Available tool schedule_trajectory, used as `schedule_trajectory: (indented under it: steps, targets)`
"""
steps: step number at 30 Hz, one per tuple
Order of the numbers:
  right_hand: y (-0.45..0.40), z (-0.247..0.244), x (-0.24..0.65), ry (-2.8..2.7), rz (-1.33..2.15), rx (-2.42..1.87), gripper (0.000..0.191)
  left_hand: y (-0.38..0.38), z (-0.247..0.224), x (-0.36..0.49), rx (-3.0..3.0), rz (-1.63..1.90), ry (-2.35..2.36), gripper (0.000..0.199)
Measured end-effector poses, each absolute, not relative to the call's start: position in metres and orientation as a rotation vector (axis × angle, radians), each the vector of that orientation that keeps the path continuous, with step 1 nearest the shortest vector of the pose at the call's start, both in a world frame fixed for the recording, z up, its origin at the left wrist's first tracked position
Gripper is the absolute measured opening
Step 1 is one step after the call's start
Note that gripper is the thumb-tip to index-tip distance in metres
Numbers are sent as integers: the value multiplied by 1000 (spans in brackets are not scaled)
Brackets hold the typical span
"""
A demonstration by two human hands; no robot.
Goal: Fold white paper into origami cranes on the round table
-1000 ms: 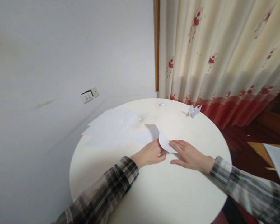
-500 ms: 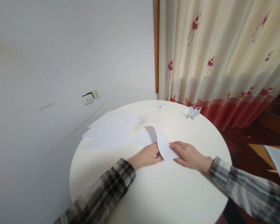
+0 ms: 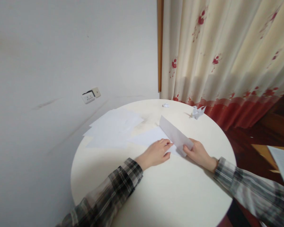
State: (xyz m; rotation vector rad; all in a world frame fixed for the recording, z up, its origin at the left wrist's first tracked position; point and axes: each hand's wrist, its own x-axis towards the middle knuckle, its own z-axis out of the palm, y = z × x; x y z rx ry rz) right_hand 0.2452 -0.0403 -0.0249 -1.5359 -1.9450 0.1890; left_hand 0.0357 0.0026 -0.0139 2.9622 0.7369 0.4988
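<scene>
On the round white table (image 3: pixel 142 195) lies a white paper sheet (image 3: pixel 148 136), its right part raised in an upright flap (image 3: pixel 174 130). My right hand (image 3: pixel 197 154) pinches the near right end of this flap between thumb and fingers. Beside the flap's foot, my left hand (image 3: pixel 155 153) rests on the sheet with its fingers apart, holding nothing. Whether the flap and the flat sheet are one piece is hard to tell. Several loose white sheets (image 3: pixel 113 127) overlap at the left of the table.
A small crumpled paper (image 3: pixel 166 105) lies near the far edge, and a folded paper shape (image 3: pixel 198 112) sits at the far right. Behind are a wall with a socket (image 3: pixel 88 97) and a curtain (image 3: pixel 217 37). Printed papers (image 3: pixel 282 162) lie beyond the table at right.
The curved paper between my hands now stands straighter and further right. My right hand has closed on its end, and my left hand has moved slightly right, fingers spread on the sheet.
</scene>
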Motion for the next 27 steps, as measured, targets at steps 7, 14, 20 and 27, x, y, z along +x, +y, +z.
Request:
schedule_trajectory:
  steps: [7, 14, 20, 27]
  targets:
    - [-38, -28, 245, -1933, 193, -1521, 19, 2, -15, 35, 2970, 487, 747, 39]
    - [-37, -29, 247, -1938, 252, -1499, 19, 5, -21, 33, 2957, 513, 794, 40]
    - [-37, -28, 245, -1917, 271, -1506, 17, 7, -21, 33, 2983, 501, 768, 41]
    - [-38, -31, 246, -1889, 289, -1523, 19, 8, -20, 33, 2991, 478, 781, 44]
